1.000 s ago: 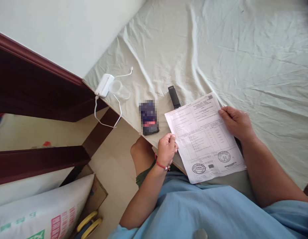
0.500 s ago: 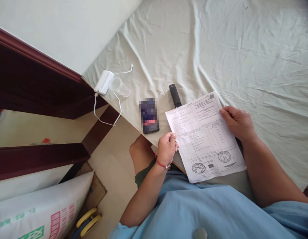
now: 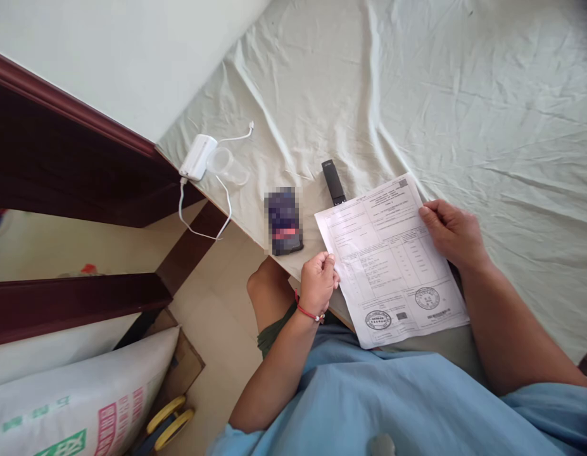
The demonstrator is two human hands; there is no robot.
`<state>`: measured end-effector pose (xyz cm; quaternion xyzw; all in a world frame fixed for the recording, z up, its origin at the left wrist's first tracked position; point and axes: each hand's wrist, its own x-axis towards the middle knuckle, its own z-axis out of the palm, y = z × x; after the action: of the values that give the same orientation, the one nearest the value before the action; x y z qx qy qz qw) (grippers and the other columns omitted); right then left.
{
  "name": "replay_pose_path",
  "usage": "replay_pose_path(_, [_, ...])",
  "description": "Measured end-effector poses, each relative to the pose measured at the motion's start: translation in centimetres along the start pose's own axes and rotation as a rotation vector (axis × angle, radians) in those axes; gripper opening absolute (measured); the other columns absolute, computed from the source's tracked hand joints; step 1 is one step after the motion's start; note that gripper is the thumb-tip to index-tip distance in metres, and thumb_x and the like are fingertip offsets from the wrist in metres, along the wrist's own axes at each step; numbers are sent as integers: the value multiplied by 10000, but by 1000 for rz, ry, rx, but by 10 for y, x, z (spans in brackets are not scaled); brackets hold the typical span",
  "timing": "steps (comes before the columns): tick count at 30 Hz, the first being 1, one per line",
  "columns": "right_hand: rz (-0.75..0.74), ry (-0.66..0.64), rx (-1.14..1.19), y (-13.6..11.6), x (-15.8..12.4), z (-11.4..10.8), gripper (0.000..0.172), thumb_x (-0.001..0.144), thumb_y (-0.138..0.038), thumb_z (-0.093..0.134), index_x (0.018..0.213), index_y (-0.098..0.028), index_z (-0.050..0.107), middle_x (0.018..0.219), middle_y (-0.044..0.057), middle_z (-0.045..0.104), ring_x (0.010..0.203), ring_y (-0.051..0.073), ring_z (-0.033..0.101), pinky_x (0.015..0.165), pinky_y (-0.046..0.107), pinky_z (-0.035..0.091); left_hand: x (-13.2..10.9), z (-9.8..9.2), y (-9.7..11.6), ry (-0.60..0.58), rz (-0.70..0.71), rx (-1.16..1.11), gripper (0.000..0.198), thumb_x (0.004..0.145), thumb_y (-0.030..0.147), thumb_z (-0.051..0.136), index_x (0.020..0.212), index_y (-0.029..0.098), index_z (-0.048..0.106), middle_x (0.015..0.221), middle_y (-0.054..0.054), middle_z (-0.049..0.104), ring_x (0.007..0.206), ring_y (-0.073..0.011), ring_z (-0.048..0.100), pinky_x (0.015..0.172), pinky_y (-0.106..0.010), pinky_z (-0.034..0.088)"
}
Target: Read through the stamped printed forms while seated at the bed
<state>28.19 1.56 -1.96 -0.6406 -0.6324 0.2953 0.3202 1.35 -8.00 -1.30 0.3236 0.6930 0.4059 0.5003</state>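
A white printed document [image 3: 392, 263], with text, table lines and round stamps near its lower edge, is held tilted above my lap. My left hand [image 3: 318, 278], with a red bracelet at the wrist, pinches its left edge. On the opposite side my right hand [image 3: 451, 233] grips the right edge, thumb on top and fingers partly hidden underneath. Just beyond the top edge lies a black stick-shaped object [image 3: 333, 182], its lower end covered by the paper. A phone [image 3: 284, 221] with a blurred-out screen rests left of the document.
A pale wrinkled sheet [image 3: 464, 95] covers the bed. Near its left corner lie a white power bank [image 3: 198, 157] with a cable and a clear plastic cup [image 3: 221, 163]. Dark wooden furniture [image 3: 75, 139] stands left; below it are a printed white sack [image 3: 94, 392] and a yellow-rimmed wheel-like object [image 3: 170, 421].
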Motion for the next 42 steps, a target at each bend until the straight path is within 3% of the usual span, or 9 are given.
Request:
replay_pose_path(4, [22, 14, 160, 0, -2, 3, 198, 902, -454, 751, 883, -261, 713, 725, -5, 684, 614, 162, 562, 591, 318, 437, 0, -1, -1, -7, 9, -15, 362, 864, 495, 643, 693, 202, 517, 489, 78, 412, 381, -54, 404, 422, -196, 235])
replay_pose_path(10, [62, 29, 243, 2, -3, 3, 203, 892, -429, 774, 858, -236, 721, 717, -13, 661, 638, 138, 535, 595, 303, 400, -1, -4, -2, -28, 9, -69, 434, 823, 568, 721, 700, 185, 558, 501, 75, 419, 391, -52, 402, 430, -205, 242])
replay_pose_path(17, [118, 119, 462, 1, -2, 0, 178, 840, -393, 825, 857, -251, 719, 730, -2, 631, 663, 159, 519, 624, 340, 401, -6, -9, 0, -117, -45, -115, 445, 752, 551, 796, 833, 120, 720, 611, 30, 559, 409, -30, 405, 439, -204, 255])
replay_pose_path(24, [126, 128, 517, -3, -2, 0, 234, 832, -422, 845, 840, -253, 684, 734, 2, 628, 657, 165, 509, 626, 349, 403, -15, -10, -1, -126, -86, -122, 456, 725, 559, 820, 792, 122, 708, 600, 45, 511, 407, -35, 403, 437, -210, 253])
replay_pose_path(29, [141, 114, 506, -6, -2, -1, 203, 855, -400, 822, 843, -247, 689, 724, -8, 599, 648, 157, 492, 619, 347, 391, -17, -10, -3, -118, -56, -50, 452, 784, 568, 751, 850, 123, 714, 578, 47, 510, 412, -44, 406, 440, -206, 251])
replay_pose_path(42, [146, 104, 472, -5, -2, 1, 225, 827, -427, 843, 855, -250, 705, 736, -1, 634, 671, 165, 522, 639, 348, 402, -19, -8, -12, -96, 24, 127, 383, 936, 540, 601, 785, 189, 611, 481, 46, 502, 431, -84, 459, 495, -213, 320])
